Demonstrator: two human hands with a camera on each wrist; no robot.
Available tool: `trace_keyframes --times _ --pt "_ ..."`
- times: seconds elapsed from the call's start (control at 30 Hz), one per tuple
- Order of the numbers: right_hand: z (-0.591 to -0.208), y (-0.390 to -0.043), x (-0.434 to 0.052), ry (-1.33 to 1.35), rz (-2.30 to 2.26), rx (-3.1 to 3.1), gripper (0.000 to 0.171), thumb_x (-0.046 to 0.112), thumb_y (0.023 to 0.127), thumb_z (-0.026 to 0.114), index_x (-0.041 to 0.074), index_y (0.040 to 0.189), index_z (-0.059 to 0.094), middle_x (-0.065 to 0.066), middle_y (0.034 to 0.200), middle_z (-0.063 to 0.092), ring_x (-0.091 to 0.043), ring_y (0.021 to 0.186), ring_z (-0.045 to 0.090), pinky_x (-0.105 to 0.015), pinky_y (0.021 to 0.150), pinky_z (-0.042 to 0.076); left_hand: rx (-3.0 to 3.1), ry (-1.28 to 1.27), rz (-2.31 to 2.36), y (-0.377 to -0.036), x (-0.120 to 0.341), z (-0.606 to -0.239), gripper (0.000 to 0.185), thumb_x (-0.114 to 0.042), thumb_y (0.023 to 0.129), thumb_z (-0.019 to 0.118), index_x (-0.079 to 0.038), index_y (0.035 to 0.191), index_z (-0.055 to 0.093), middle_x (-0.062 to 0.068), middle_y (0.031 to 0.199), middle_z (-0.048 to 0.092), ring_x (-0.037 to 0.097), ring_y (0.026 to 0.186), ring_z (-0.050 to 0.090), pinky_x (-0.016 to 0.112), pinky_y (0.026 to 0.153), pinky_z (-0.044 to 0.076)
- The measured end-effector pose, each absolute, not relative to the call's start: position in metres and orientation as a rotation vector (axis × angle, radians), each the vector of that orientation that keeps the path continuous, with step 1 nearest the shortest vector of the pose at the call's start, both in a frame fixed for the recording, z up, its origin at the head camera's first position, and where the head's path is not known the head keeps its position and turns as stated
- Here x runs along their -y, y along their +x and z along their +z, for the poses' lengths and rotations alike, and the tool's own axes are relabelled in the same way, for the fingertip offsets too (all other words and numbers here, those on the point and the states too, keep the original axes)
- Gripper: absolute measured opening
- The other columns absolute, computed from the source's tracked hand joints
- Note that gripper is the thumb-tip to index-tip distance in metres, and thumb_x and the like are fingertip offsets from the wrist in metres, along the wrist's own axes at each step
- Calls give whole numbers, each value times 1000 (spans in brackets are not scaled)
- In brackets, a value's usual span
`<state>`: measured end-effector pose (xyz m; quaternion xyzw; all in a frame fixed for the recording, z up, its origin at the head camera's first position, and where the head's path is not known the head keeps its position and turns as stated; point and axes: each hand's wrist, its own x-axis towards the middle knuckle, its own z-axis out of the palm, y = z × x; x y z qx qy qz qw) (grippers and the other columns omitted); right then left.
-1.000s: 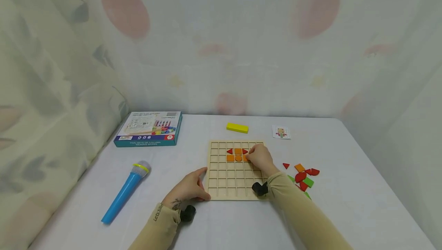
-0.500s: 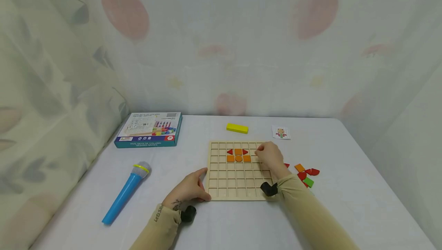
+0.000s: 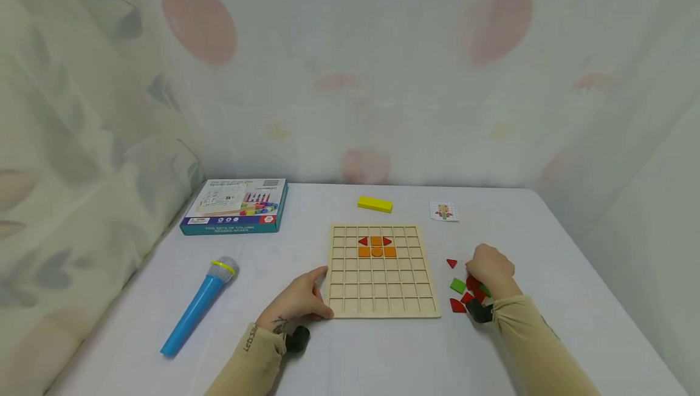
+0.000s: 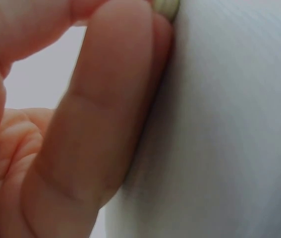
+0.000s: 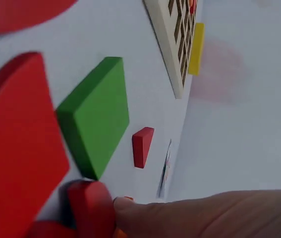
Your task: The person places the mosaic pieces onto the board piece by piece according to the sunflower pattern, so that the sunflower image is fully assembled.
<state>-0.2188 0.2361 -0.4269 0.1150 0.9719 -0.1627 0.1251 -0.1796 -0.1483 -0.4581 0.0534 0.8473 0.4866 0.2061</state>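
White tabletop [image 3: 383, 353]: right hand [image 3: 490, 269] curled, fingertips touching loose red pieces [image 3: 473, 286] beneath; grasp unclear.

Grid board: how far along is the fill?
Done: six pieces in the wooden grid board, two red, four orange. In hand: right hand reaches into the loose pieces; left hand steadies the board's corner. Left: most cells stand empty.
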Motion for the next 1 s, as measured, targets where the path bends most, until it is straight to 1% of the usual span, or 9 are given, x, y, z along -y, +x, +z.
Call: trace_keyframes --times 0.07,0.23,0.33,0.47,0.57,0.67,0.8,1.0 --pt "-429 -219 -236 344 -488 -2840 18 20 77 57 2 74 57 -8 66 50 -20 59 47 -34 52 36 -2354 150 1363 -180 148 -459 102 -9 52 81 -6 137 24 10 66 53 17 51 54 30 48 45" --pt "-426 -225 -225 325 -618 -2926 18 16 74 60 1 82 56 -9 73 53 -22 62 47 -32 50 36 -2364 155 1347 -181 149 -460 102 -10 53 81 -6 137 24 10 66 53 17 50 54 30 48 45" --pt "-423 -228 -209 251 -884 -2945 20 16 75 62 1 87 56 -11 74 58 -20 59 51 -29 48 38 -2376 161 1330 -181 149 -460 102 -10 53 81 -6 137 23 10 65 53 17 50 54 30 48 45" --pt "-424 -231 -179 203 -1324 -2740 22 13 76 63 0 93 57 -11 72 59 -15 53 53 -27 49 44 -2376 155 1328 -181 149 -459 101 -9 53 80 -6 137 24 9 65 53 17 50 53 30 48 45" --pt "-429 -234 -154 237 -1538 -2548 20 7 76 62 -3 93 57 -10 71 58 -13 50 53 -28 51 48 -2373 155 1334 -180 149 -458 101 -9 53 81 -6 137 24 9 65 53 17 50 53 30 48 45" --pt "-437 -235 -131 258 -1655 -2422 19 4 76 62 -3 93 57 -10 71 58 -13 48 53 -29 50 49 -2370 163 1339 -179 150 -457 101 -10 53 81 -6 137 24 9 65 53 17 50 53 30 48 45" --pt "-445 -235 -108 260 -1717 -2343 17 5 76 63 -1 90 56 -10 69 58 -14 47 51 -26 47 47 -2367 178 1346 -179 150 -456 101 -9 53 81 -5 137 24 10 65 52 17 50 53 30 48 45" --pt "-454 -236 -91 202 -1652 -2429 13 8 75 64 0 83 57 -7 58 55 -11 42 49 -23 43 44 -2365 173 1348 -178 149 -457 101 -9 53 81 -5 137 24 10 65 52 17 50 53 30 48 45"
